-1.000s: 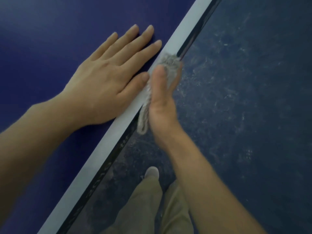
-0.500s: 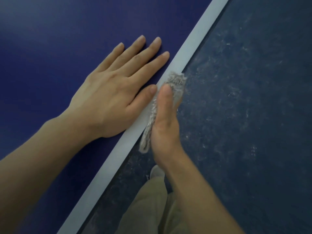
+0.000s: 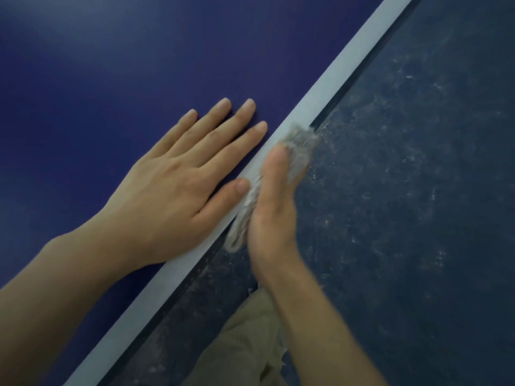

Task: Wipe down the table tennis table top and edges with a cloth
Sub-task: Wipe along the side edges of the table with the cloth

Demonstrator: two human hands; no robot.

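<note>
Left hand flat on the blue tabletop, fingers straight and released, thumb beside the white edge line. Right hand grasps a grey cloth, pressing it against the tabletop's side edge. Dusty dark floor below; khaki trouser leg visible.

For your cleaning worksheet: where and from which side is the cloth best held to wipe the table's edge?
Hold the cloth by its bunched middle, coming from the floor side. It hangs against the table rim's vertical face, so the right hand cups it there, thumb on top. The left hand lies flat on the top.
</note>
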